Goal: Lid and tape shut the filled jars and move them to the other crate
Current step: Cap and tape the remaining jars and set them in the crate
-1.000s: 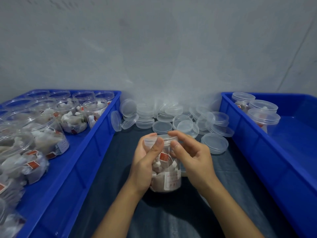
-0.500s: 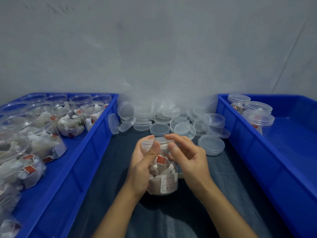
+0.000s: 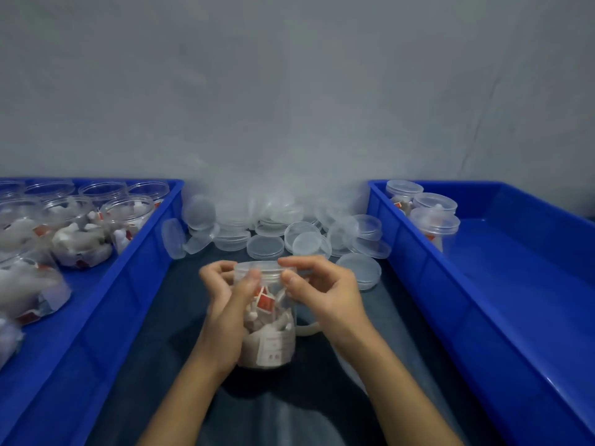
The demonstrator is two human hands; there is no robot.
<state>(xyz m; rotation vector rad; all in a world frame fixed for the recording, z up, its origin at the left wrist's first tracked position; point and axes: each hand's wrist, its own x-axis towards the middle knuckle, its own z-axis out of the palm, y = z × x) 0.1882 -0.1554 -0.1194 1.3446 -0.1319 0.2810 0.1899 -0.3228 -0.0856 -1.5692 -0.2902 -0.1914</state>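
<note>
Right hand [image 3: 325, 294] shifted further over the lid [image 3: 262, 271] since the earlier frame, lid pinched by its curled fingers, filled jar [image 3: 269, 329] gripped by left hand [image 3: 225, 304], upright on dark cloth [image 3: 154, 365] between blue crates [image 3: 418, 259].

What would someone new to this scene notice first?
Probably the two hands at centre: the left hand grips a clear filled jar standing on the dark surface while the right hand pinches its lid. Next come the blue crates either side, the left crate crowded with open jars, and the heap of loose lids behind.
</note>
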